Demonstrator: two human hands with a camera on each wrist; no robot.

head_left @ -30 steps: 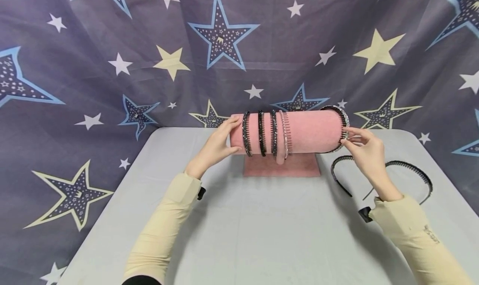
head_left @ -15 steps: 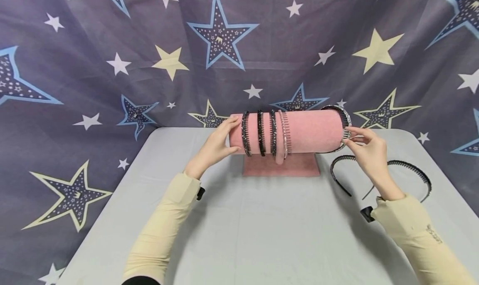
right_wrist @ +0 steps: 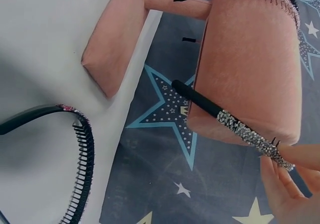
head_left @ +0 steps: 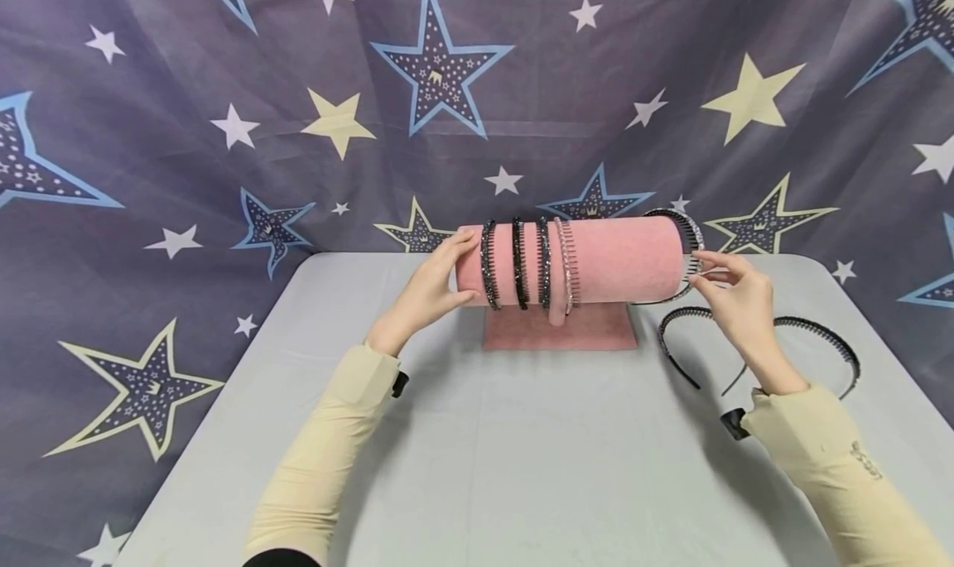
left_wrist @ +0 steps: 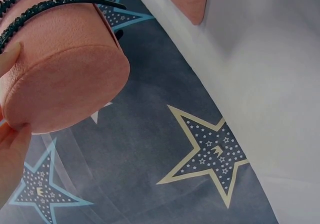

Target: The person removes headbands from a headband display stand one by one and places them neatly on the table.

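Note:
A pink padded headband display stand [head_left: 626,261] stands at the back of the table, its cylinder lying level above a flat base. Around its left end my left hand [head_left: 426,290] grips, thumb below and fingers above. My right hand [head_left: 734,302] pinches a sparkly silver headband [right_wrist: 245,132] with black ends and teeth, at the cylinder's right end. That headband loops around the end, partly past its edge. Several other headbands sit on the left half of the cylinder: dark ones such as a black beaded headband [head_left: 519,261], and a pale pink headband [head_left: 570,269].
Two black toothed headbands lie on the table to the right: a nearer-left headband [head_left: 669,352] and a larger headband [head_left: 835,345], partly behind my right forearm. The white table [head_left: 477,451] ends at a star-patterned cloth [head_left: 477,161] hanging behind it.
My right hand has drawn the silver headband slightly to the right, so more of it stands past the cylinder's end. My left hand keeps its grip on the display stand.

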